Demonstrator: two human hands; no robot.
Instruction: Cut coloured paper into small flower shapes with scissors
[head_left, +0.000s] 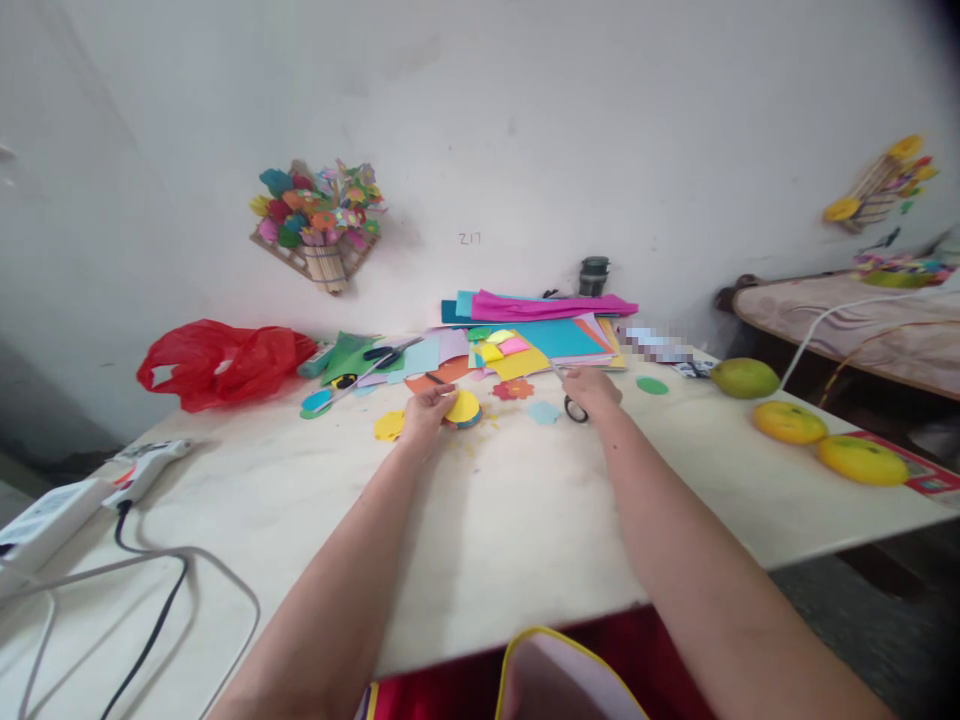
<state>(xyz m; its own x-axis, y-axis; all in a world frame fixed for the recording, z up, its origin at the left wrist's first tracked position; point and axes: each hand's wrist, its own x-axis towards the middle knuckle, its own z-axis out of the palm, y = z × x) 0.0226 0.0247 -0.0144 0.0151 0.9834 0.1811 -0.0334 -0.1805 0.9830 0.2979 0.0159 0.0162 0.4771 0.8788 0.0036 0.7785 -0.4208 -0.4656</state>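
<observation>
One stack of paper discs (463,408), yellow uppermost, is pinched by my left fingers (445,396); my right fingers (576,377) grip scissors (576,410).

head view | close above table (517,540) | faces forward and down, wall (480,120) beyond

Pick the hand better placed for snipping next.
Right, most likely: the right hand holds the scissors, just across from the yellow circle. The left hand is occupied pinching that circle, so it seems better suited to steadying it.
</observation>
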